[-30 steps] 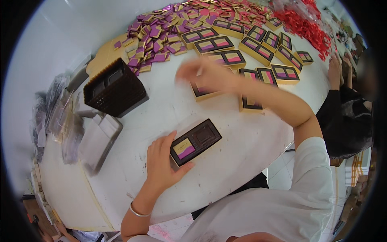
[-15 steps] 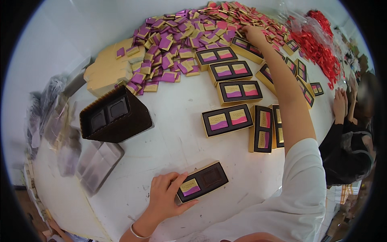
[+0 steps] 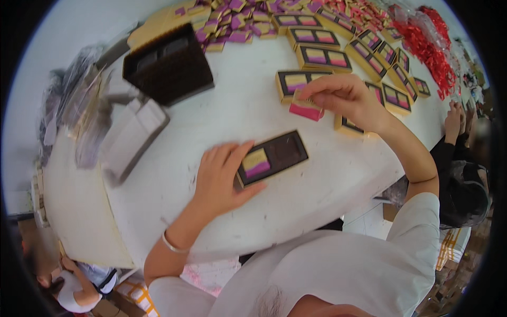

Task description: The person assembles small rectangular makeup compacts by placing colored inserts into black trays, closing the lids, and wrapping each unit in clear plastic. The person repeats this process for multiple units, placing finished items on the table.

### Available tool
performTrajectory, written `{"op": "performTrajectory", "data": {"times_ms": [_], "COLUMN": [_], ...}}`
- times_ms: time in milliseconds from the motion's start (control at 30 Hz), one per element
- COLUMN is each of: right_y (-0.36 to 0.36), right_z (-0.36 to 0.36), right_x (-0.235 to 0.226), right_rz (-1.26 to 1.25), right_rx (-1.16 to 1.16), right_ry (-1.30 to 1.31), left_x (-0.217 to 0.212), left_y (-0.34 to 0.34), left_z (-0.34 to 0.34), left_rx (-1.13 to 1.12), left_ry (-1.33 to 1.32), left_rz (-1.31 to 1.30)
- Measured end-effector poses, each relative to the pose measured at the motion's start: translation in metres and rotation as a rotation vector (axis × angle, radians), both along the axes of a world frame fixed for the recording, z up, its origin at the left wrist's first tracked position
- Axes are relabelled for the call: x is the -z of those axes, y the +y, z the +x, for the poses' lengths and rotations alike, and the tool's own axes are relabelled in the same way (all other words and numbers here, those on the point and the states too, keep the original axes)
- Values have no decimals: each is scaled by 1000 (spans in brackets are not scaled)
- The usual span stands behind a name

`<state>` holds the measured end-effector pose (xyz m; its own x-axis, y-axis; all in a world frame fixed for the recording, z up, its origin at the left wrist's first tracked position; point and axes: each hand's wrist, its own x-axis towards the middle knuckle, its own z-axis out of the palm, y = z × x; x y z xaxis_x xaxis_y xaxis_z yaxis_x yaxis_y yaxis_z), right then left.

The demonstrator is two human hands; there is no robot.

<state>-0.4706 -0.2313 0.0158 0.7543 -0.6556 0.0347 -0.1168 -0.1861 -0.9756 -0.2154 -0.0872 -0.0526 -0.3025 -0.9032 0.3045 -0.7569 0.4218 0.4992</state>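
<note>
My left hand [image 3: 219, 177] grips the left end of a small gold-edged box [image 3: 290, 153] on the table, thumb on the near side and fingers on the far side. Inside its dark tray, a gold-and-purple wrapped square [image 3: 256, 162] fills the left compartment, while the right compartment holds nothing. Raised above and to the right of that box, my right hand [image 3: 346, 100] pinches a gold-and-pink wrapped square [image 3: 307, 108] between thumb and fingertips. Behind it stands a filled box [image 3: 285, 84], partly covered by the hand.
More filled boxes [image 3: 323, 57] stand at the right back. Piled wrapped squares [image 3: 237, 24] and red ribbons [image 3: 422, 42] lie along the far side. A dark stack of trays [image 3: 169, 68] and clear plastic lids [image 3: 134, 134] are at left. Other people [image 3: 462, 179] work at both sides.
My right hand has come back from the far pile with a gold-and-pink square in its fingers. The left hand still holds the box. The whole view has shifted, showing more of the near side.
</note>
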Motion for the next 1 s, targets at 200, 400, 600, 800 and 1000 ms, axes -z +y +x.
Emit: {"op": "performTrajectory", "data": {"times_ms": [200,400,600,800,1000], "right_y": [46,66,57,51,51], "right_z": [9,20,25,20,17], "right_x": [21,48,52,68,61], "right_rz": [-685,-488,-330,-35,-309], "right_rx": [-151,107,33,-57,-96], "right_ry": [278,142,145,-57,93], "left_x": [0,0,9,8,7], "left_y": [0,3,3,5,3], "left_z": [-2,-1,1,0,-2], "left_rx": [50,61,66,40,70], "left_ry": [18,27,34,29,31], "left_rz": [-47,-41,-109,-53,-23]}}
